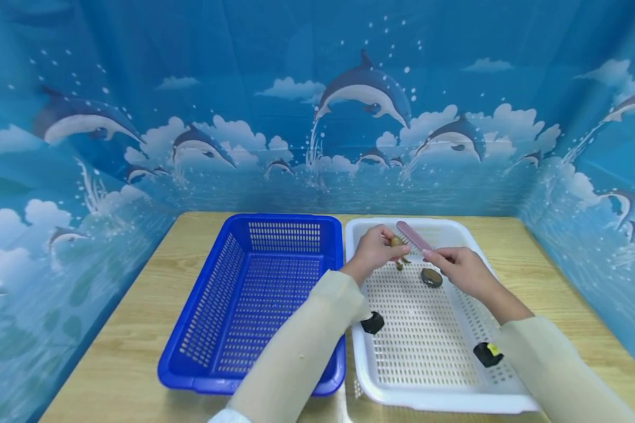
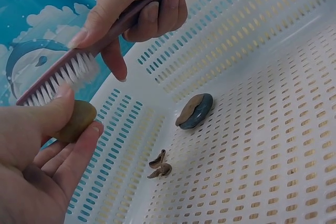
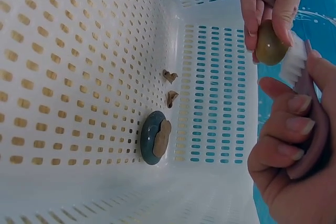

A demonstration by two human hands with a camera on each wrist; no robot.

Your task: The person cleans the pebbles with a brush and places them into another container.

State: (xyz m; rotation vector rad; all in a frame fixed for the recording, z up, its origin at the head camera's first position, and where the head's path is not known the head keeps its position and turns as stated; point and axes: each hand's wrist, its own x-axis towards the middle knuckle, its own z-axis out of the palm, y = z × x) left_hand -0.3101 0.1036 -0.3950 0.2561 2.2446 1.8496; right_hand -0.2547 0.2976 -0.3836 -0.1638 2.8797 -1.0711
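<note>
The step in hand looks like brushing a stone clean. Right of centre in the head view, the left hand (image 1: 376, 249) pinches the olive-brown stone (image 3: 272, 48) between thumb and fingers, above the far end of the white basket (image 1: 428, 341) on the table (image 1: 122, 335). The right hand (image 1: 465, 271) grips the mauve brush (image 1: 413, 236) by its handle, fingers curled round it, the white bristles turned toward the stone; whether they press on it or sit just beside it is hard to tell. At the middle of the left wrist view, a dark stone (image 2: 202, 113) with a brown patch lies in the basket, with shrivelled brown bits (image 2: 164, 170) near it. The next move probably calls for a steady pinch, with the thumb clear of the bristles, and short strokes, turning the stone to reach its other faces.
</note>
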